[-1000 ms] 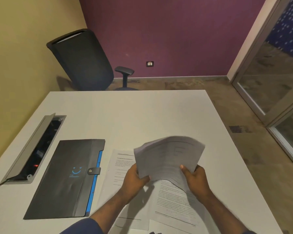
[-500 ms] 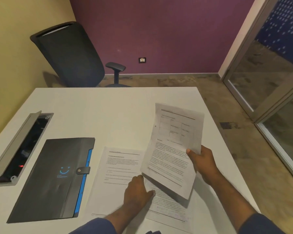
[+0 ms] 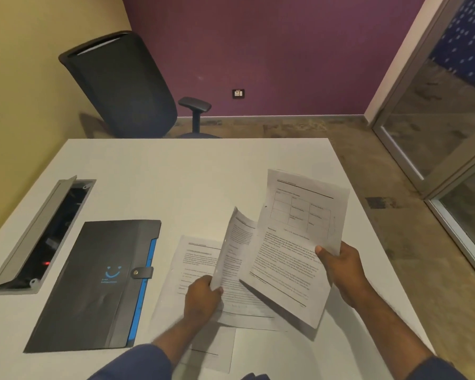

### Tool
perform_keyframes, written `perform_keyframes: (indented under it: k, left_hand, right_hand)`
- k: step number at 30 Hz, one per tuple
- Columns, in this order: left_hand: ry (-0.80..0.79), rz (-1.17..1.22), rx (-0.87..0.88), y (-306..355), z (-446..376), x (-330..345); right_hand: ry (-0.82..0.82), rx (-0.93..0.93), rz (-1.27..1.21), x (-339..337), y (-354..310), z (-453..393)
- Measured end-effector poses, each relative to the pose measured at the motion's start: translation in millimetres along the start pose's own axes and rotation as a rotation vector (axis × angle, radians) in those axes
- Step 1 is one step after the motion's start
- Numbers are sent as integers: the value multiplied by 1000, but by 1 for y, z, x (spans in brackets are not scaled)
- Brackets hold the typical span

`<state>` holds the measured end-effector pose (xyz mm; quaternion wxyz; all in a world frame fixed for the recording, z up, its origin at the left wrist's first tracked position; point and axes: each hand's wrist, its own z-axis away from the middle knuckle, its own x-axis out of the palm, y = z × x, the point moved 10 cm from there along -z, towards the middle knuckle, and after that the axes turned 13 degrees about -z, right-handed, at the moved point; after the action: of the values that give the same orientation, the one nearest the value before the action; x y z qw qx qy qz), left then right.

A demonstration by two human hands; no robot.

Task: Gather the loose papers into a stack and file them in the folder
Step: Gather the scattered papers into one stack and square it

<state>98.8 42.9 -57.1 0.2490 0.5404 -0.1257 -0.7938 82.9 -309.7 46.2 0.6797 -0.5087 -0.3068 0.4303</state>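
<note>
The room is dim and warm. Soft dark shadows lie on the white table (image 3: pixel 159 176) under the held papers (image 3: pixel 296 242). Print looks fuzzy. Straight lines bend near the edges, like the door frame (image 3: pixel 403 86).

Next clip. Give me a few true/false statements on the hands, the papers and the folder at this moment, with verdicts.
1. The right hand holds a sheet with a table printed near its top. True.
2. The folder lies open. False: it is shut, strap snapped.
3. The left hand is lifting a sheet's edge. True.
4. All papers are off the desk. False: some sheets still lie there.
5. The folder is to the right of the papers. False: it is to their left.
</note>
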Motion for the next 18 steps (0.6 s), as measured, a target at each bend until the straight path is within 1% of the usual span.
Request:
perform_keyframes:
  k: [3,7,10,12,15,18]
  left_hand:
    - [-7,-39,-69,-34,-9,-20]
    - [-39,-77,-246,-84,-10,-38]
    - [49,-290,-347,-102,-5,-57]
    - [80,-358,-380,-102,0,-64]
    - [38,-331,-399,-98,2,-60]
    - [-39,-164,-372,-97,-5,-54]
  right_hand:
    - [-27,21,-8,13,6,2]
    - [-75,54,-3,31,12,8]
    - [-90,68,17,41,14,10]
    - [-98,70,26,46,15,12]
    - [-108,71,34,52,17,15]
    - [-116,76,39,56,19,17]
